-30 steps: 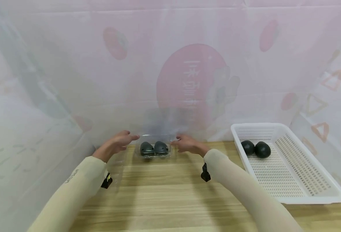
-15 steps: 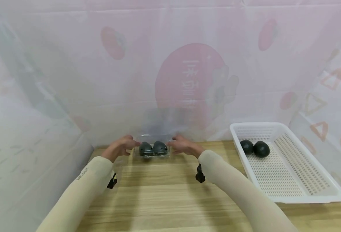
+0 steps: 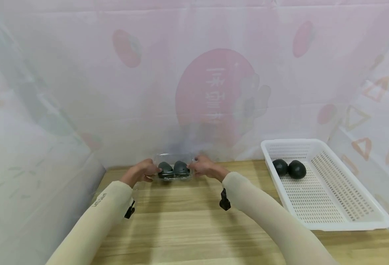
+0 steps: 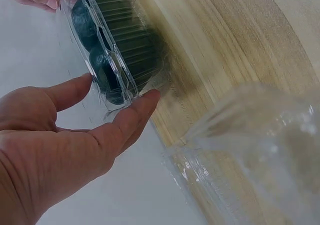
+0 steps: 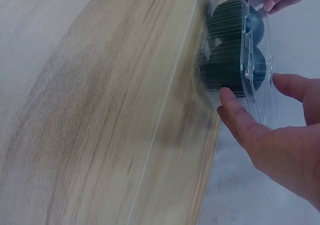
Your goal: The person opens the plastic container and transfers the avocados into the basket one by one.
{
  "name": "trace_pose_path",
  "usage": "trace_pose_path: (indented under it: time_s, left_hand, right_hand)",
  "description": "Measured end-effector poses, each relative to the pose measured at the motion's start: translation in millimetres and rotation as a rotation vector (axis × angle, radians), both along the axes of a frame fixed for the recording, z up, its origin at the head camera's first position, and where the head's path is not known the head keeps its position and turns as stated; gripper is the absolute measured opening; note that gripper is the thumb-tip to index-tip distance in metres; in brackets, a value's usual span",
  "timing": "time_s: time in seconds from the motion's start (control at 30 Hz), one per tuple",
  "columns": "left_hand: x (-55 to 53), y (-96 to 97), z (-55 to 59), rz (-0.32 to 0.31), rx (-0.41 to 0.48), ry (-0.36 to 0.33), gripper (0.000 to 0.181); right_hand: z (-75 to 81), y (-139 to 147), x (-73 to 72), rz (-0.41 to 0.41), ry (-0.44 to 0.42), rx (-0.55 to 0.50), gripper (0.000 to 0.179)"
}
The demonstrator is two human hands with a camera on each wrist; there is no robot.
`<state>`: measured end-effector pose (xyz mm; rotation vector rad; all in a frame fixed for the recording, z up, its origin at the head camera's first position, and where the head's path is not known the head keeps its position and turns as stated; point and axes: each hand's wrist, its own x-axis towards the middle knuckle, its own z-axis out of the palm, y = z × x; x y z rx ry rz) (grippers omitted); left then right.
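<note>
A clear plastic clamshell box [image 3: 174, 159] stands at the far edge of the table, with two dark green avocados [image 3: 181, 168] side by side inside. My left hand [image 3: 145, 170] grips its left end. In the left wrist view the thumb [image 4: 75, 91] presses the lid's rim and the fingers [image 4: 142, 107] reach the box's lower side. At the opposite end my right hand [image 3: 203, 166] holds the box the same way, its thumb [image 5: 292, 85] on the lid side and its fingers [image 5: 235, 107] against the ribbed body.
A white perforated basket [image 3: 327, 198] at the right holds two more dark avocados [image 3: 296, 169]. Another transparent plastic container [image 4: 270, 130] lies on the wooden table [image 3: 188, 221] near my left wrist. A printed curtain [image 3: 141, 110] hangs right behind the table.
Both hands have moved inward, from just beside the box's ends to gripping them. The box and its avocados stay at the far edge.
</note>
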<state>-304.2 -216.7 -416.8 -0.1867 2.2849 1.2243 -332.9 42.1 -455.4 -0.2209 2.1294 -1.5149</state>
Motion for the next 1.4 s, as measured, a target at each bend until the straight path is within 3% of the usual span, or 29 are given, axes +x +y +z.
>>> trace_pose_path:
  time_s: [0.07, 0.17, 0.23, 0.3, 0.4, 0.47, 0.6, 0.77, 0.87, 1.0, 1.13, 1.2, 1.3, 1.33, 1.4]
  left_hand:
    - [-0.2, 0.2, -1.2, 0.003, -0.017, 0.007, 0.034]
    - [2.5, 2.0, -0.5, 0.015, -0.022, 0.018, 0.017]
    - [3.9, 3.4, -0.7, 0.022, -0.018, 0.024, 0.02]
    - [6.6, 5.6, 0.0, 0.021, -0.012, 0.033, 0.036]
    - [9.7, 10.0, -0.2, 0.019, -0.013, 0.039, 0.039]
    - [12.5, 13.7, 1.0, 0.015, -0.009, 0.038, 0.042]
    - [16.3, 19.3, 3.8, 0.007, 0.001, 0.036, 0.051]
    - [21.1, 24.4, 7.0, 0.007, 0.031, 0.034, 0.065]
    - [24.2, 27.2, 6.4, 0.012, 0.041, 0.034, 0.057]
    - [28.5, 31.1, 5.4, 0.006, 0.061, 0.044, 0.026]
    - [33.9, 36.4, 4.7, -0.009, 0.075, 0.071, 0.023]
    - [37.7, 39.6, 4.5, -0.016, 0.079, 0.088, 0.035]
    - [43.8, 45.6, 4.2, -0.019, 0.083, 0.108, 0.059]
    - [45.8, 47.9, 4.3, -0.019, 0.09, 0.113, 0.063]
    - [48.8, 52.5, 4.1, -0.021, 0.081, 0.124, 0.055]
  right_hand:
    - [0.9, -1, 0.3, -0.004, -0.004, -0.006, 0.068]
    - [1.2, -2, 0.3, -0.003, -0.002, -0.011, 0.06]
    - [1.6, -1, 0.5, 0.003, -0.009, -0.022, 0.056]
    - [1.8, 1, 0.9, 0.007, -0.009, -0.027, 0.037]
    - [1.9, 5, 1.3, 0.018, -0.007, -0.026, 0.013]
    - [2.4, 7, 2.1, 0.023, 0.007, -0.011, 0.036]
    - [4.8, 12, 5.0, 0.032, 0.038, 0.029, 0.052]
    - [9.2, 18, 10.3, 0.034, 0.077, 0.078, 0.054]
    - [13.9, 23, 13.4, 0.036, 0.08, 0.101, 0.053]
    - [20.9, 31, 17.2, 0.025, 0.06, 0.119, 0.048]
    - [26.9, 39, 21.8, 0.01, 0.043, 0.123, 0.043]
    - [29.0, 43, 24.7, 0.008, 0.044, 0.129, 0.041]
    - [30.7, 51, 29.8, 0.0, 0.05, 0.133, 0.009]
    - [30.7, 54, 31.4, -0.002, 0.052, 0.136, 0.015]
    - [30.4, 59, 34.9, -0.011, 0.05, 0.133, 0.044]
